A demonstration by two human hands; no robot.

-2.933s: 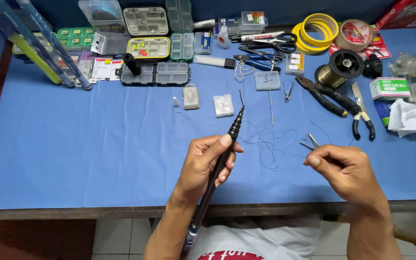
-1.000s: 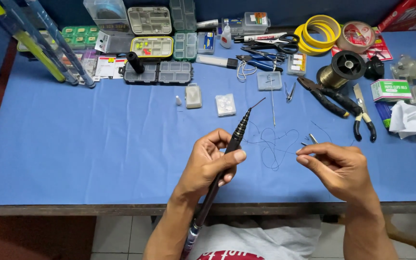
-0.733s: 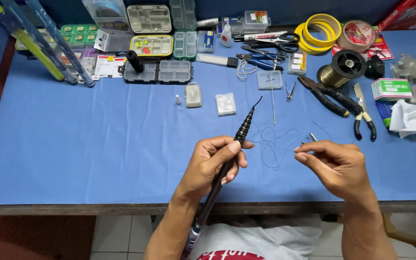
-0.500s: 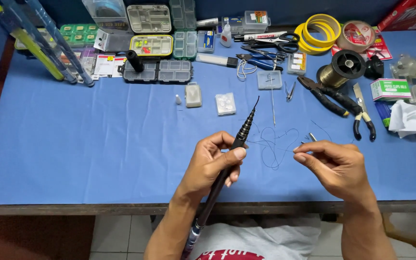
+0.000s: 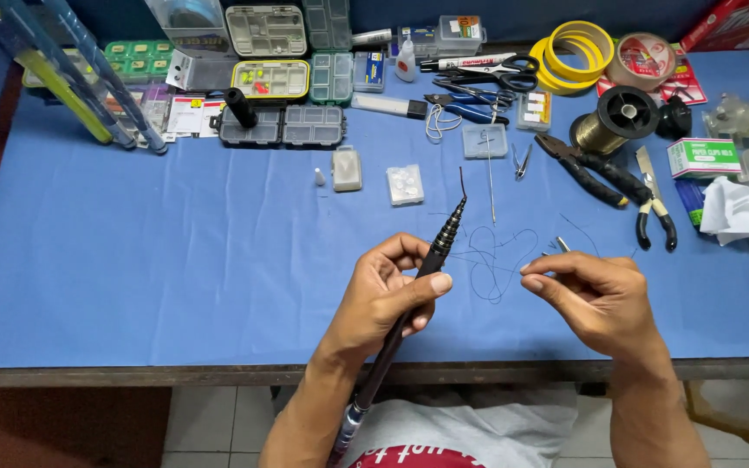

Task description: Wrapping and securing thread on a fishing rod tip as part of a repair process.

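Observation:
My left hand (image 5: 387,290) grips a thin black telescopic rod (image 5: 444,238) near its tapered tip, which points up and to the right over the blue table (image 5: 175,277). The rod's butt runs down past the table edge toward my lap. My right hand (image 5: 595,295) pinches a fine dark thread (image 5: 491,260) between thumb and fingers. The thread lies in loose loops on the cloth between the two hands, close to the rod tip. A small metal piece (image 5: 560,244) shows just above my right fingers.
Several small tackle boxes (image 5: 281,126) line the far edge, with scissors (image 5: 478,82), black pliers (image 5: 604,178), a thread spool (image 5: 621,117), yellow tape rolls (image 5: 576,54) and two small clear packets (image 5: 374,178). Coloured rods (image 5: 71,82) lie at far left, crumpled tissue (image 5: 730,208) at right.
The rod tip has swung from left of centre toward the right. My right hand has risen slightly and drawn closer to the rod tip, still pinching the thread.

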